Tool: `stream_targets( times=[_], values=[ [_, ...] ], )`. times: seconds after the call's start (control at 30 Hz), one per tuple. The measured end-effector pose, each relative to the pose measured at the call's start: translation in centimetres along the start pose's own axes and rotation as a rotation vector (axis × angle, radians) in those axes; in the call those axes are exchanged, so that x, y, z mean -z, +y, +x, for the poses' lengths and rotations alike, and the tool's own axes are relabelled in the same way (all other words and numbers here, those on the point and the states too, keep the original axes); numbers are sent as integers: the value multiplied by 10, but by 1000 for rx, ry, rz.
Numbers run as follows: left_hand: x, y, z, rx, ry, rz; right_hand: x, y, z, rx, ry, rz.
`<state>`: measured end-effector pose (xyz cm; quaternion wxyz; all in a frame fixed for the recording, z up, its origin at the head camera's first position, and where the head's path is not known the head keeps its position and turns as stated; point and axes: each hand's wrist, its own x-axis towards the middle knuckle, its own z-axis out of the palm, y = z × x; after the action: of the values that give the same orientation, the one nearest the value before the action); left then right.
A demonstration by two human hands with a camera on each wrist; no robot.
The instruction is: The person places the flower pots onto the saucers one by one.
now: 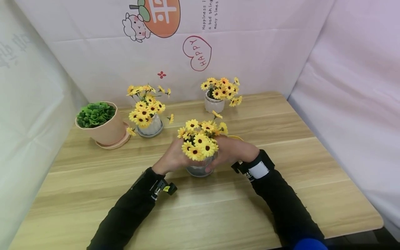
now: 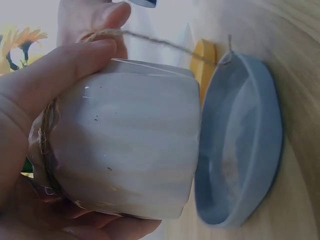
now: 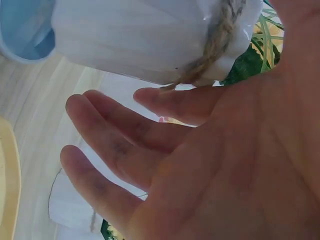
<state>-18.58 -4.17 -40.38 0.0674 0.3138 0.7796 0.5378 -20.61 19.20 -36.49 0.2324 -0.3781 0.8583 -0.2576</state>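
A white flowerpot [image 2: 125, 140] of yellow daisies [image 1: 201, 140] is held by my left hand [image 1: 173, 158], its thumb and fingers round the twine-wrapped rim. In the left wrist view the pot's base is close over a blue-grey saucer [image 2: 270, 145], and a loose strand of twine [image 2: 160, 42] runs from the rim toward the saucer's edge. My right hand [image 1: 232, 149] is at the pot's other side. Seen from the right wrist, its fingers [image 3: 110, 140] are spread and loosely extended, with one fingertip right at the twine band [image 3: 215, 45].
A yellow saucer [image 3: 7, 175] lies on the wooden table [image 1: 218, 215] past my right hand. Farther back are two more daisy pots, one [image 1: 153, 126] on a saucer at left and one [image 1: 214, 104] near the cloth backdrop. A pink pot [image 1: 109, 128] with green leaves stands far left.
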Motion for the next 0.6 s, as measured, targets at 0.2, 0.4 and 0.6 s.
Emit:
stream_targets(
  times=[0.2, 0.4, 0.6],
  values=[
    [-3, -7, -4, 9, 6, -41, 0, -3, 3, 29, -44, -4],
    [-5, -12, -6, 39, -2, -52, -6, -3, 8, 29, -73, 25],
    [-5, -16, -8, 83, -7, -40, -11, -2, 10, 65, -81, 45]
  ],
)
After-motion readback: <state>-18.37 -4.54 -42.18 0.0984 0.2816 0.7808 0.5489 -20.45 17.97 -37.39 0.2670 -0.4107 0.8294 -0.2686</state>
